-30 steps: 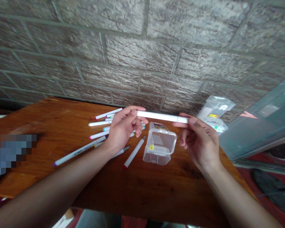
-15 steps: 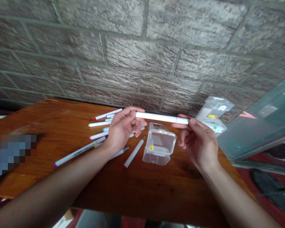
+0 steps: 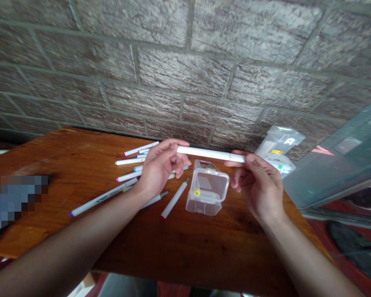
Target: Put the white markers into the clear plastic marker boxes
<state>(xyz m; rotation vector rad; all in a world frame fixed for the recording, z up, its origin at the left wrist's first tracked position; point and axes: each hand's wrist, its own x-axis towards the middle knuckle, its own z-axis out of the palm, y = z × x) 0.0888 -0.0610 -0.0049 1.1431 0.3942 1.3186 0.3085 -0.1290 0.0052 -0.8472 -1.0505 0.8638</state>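
Note:
A white marker pen [image 3: 204,153] is held level above the table between my two hands. My left hand [image 3: 160,167] pinches its left end between thumb and fingers. At the other end, my right hand [image 3: 262,185] grips the part past the thin seam, which looks like a cap. Below the pen stands a clear plastic case [image 3: 205,206] with its lid up and a yellow round mark on it. To the left of the case lies a marker with a red end [image 3: 174,200]. Several more white markers [image 3: 131,161] lie behind and under my left hand, partly hidden by it.
The wooden table [image 3: 185,243] meets a grey brick wall [image 3: 185,78] at the back. Another clear container [image 3: 281,142] with a yellow label stands at the right rear corner, with a bag-like clear item [image 3: 282,165] by it. A pixelated patch [image 3: 15,202] covers something at left.
Almost nothing differs. Both hands keep their hold on the marker, and my right hand has shifted only very slightly.

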